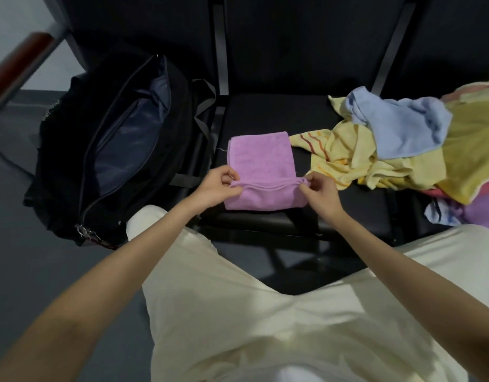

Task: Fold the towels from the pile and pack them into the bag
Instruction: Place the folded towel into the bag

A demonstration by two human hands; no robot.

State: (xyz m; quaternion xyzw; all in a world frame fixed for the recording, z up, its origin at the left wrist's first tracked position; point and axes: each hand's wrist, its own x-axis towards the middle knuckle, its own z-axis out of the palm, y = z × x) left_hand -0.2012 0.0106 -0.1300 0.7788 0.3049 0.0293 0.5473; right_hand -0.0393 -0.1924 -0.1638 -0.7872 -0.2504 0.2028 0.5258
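Observation:
A purple towel [261,158] lies flat on the black seat [265,111], its near end turned up into a fold. My left hand [215,186] pinches the left corner of that fold and my right hand [320,193] pinches the right corner. A pile of towels [403,150], yellow, light blue, pink and purple, is heaped on the seat to the right. The black bag [119,150] stands unzipped to the left of the seat, and its dark blue lining shows.
Dark chair backs [293,37] rise behind the seat. A red-brown armrest [17,67] on a metal frame runs at far left. My legs in cream trousers [265,312] fill the foreground above grey floor.

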